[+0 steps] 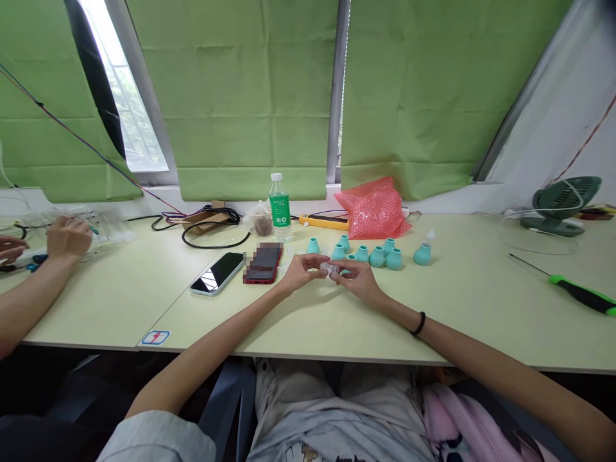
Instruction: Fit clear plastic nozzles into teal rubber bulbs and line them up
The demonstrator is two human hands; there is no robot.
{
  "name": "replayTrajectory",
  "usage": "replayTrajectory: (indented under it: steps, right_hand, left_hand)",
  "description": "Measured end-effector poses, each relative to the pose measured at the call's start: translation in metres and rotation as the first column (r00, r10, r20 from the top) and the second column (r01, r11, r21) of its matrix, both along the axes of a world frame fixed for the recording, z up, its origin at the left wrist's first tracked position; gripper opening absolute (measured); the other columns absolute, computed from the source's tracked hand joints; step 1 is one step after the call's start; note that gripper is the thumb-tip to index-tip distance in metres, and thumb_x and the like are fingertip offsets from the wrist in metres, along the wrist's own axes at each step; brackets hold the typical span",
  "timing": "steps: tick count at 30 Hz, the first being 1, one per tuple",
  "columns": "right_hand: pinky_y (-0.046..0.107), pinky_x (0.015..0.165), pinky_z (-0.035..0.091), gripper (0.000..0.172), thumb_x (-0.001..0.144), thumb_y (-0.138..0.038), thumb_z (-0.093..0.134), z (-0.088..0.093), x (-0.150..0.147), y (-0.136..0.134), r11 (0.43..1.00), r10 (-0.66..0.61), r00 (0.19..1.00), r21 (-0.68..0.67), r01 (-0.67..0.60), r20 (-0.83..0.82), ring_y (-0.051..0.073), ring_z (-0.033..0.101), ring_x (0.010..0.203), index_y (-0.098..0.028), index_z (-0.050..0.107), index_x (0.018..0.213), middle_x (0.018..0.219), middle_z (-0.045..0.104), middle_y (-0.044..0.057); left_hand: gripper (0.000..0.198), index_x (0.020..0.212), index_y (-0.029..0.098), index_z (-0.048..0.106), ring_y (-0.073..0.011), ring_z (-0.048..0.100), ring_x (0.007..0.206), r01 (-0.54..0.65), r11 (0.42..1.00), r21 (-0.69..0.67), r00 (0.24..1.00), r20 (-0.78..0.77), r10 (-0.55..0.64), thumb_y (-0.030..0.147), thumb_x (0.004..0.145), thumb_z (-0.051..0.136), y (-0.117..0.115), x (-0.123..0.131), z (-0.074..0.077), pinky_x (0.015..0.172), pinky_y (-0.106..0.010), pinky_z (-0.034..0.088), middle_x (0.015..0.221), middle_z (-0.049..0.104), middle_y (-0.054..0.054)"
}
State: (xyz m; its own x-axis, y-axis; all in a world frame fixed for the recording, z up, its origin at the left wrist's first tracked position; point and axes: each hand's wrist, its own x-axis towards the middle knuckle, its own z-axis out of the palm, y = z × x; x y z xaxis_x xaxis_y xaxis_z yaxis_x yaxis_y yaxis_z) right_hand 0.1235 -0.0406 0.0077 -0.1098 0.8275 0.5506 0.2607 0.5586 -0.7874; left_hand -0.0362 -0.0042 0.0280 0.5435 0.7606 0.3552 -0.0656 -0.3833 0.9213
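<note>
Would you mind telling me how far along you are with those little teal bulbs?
One teal bulb standing apart on the right seems to carry a clear tip, so it looks finished. The left hand and right hand pinch a small clear piece between them. The cluster of teal bulbs behind the hands shows no tips, so those appear left.
</note>
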Motion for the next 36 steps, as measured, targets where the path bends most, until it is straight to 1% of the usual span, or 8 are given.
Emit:
replayTrajectory:
  steps: [6,13,16,19,22,25,30,36]
  right_hand:
    - [0.027,0.05,0.048,0.035,0.061,-0.033,0.059,0.0,-0.003,0.001,0.998,0.04,0.997,-0.053,-0.044,-0.071,0.014,0.053,0.062,-0.019,0.061,0.092,0.082,0.061,0.006]
    - [0.025,0.047,0.045,0.036,0.061,-0.034,0.06,0.006,-0.005,-0.004,0.992,0.085,0.995,-0.088,-0.089,-0.042,0.011,0.051,0.055,-0.018,0.062,0.094,0.073,0.062,0.003]
    - [0.024,0.046,0.045,0.038,0.06,-0.034,0.06,0.007,-0.005,-0.007,0.986,0.117,0.992,-0.112,-0.122,-0.05,0.01,0.05,0.053,-0.018,0.062,0.094,0.068,0.061,0.002]
    - [0.023,0.044,0.044,0.037,0.06,-0.032,0.06,0.008,-0.005,-0.009,0.984,0.128,0.991,-0.116,-0.131,-0.036,0.009,0.047,0.049,-0.018,0.061,0.095,0.06,0.058,0.001]
    - [0.022,0.041,0.042,0.038,0.061,-0.032,0.06,0.007,-0.005,-0.01,0.987,0.125,0.992,-0.105,-0.126,-0.008,0.008,0.045,0.047,-0.017,0.061,0.095,0.059,0.057,0.001]
    - [0.021,0.04,0.04,0.039,0.06,-0.034,0.06,0.007,-0.005,-0.01,0.987,0.124,0.992,-0.105,-0.123,0.001,0.008,0.044,0.048,-0.017,0.061,0.095,0.061,0.058,0.001]
    - [0.022,0.041,0.041,0.039,0.06,-0.034,0.06,0.007,-0.004,-0.008,0.985,0.138,0.99,-0.105,-0.138,-0.003,0.009,0.046,0.051,-0.018,0.06,0.096,0.066,0.061,0.002]
    - [0.024,0.047,0.044,0.035,0.061,-0.031,0.06,0.007,-0.003,-0.005,0.98,0.161,0.985,-0.111,-0.167,-0.054,0.012,0.053,0.059,-0.019,0.061,0.094,0.078,0.062,0.004]
  left_hand:
    - [0.041,0.094,0.01,0.058,-0.0182,0.056,0.082,0.102,0.992,-0.077,0.995,0.0,-0.102,0.019,0.055,0.066,0.0,-0.003,0.005,0.075,-0.031,0.043,0.086,0.061,-0.008]
    - [0.038,0.092,0.008,0.06,-0.0124,0.055,0.064,0.17,0.964,-0.202,0.984,-0.007,-0.175,0.025,0.058,0.064,-0.001,-0.004,0.004,0.066,-0.028,0.043,0.073,0.062,-0.007]
    - [0.036,0.089,0.007,0.061,-0.0088,0.052,0.056,0.228,0.93,-0.288,0.972,0.005,-0.236,0.024,0.057,0.065,0.001,-0.005,0.003,0.059,-0.025,0.043,0.068,0.06,-0.007]
    - [0.033,0.085,0.007,0.061,-0.0087,0.051,0.057,0.282,0.9,-0.332,0.957,0.035,-0.287,0.021,0.055,0.067,0.001,-0.006,0.005,0.055,-0.023,0.041,0.067,0.059,-0.006]
    - [0.031,0.081,0.008,0.061,-0.0097,0.052,0.059,0.289,0.902,-0.321,0.955,0.024,-0.297,0.019,0.053,0.067,0.0,-0.007,0.007,0.056,-0.023,0.041,0.066,0.059,-0.005]
    - [0.031,0.081,0.008,0.061,-0.0096,0.052,0.057,0.25,0.929,-0.273,0.964,-0.02,-0.265,0.021,0.054,0.067,-0.003,-0.007,0.007,0.055,-0.023,0.042,0.066,0.06,-0.006]
    - [0.035,0.085,0.008,0.061,-0.0091,0.052,0.055,0.204,0.96,-0.19,0.975,-0.049,-0.217,0.025,0.055,0.066,0.001,-0.006,0.001,0.055,-0.023,0.042,0.069,0.061,-0.007]
    - [0.044,0.09,0.01,0.06,-0.01,0.054,0.06,0.201,0.96,-0.195,0.974,-0.062,-0.217,0.019,0.047,0.07,0.006,-0.005,-0.001,0.06,-0.024,0.043,0.071,0.061,-0.004]
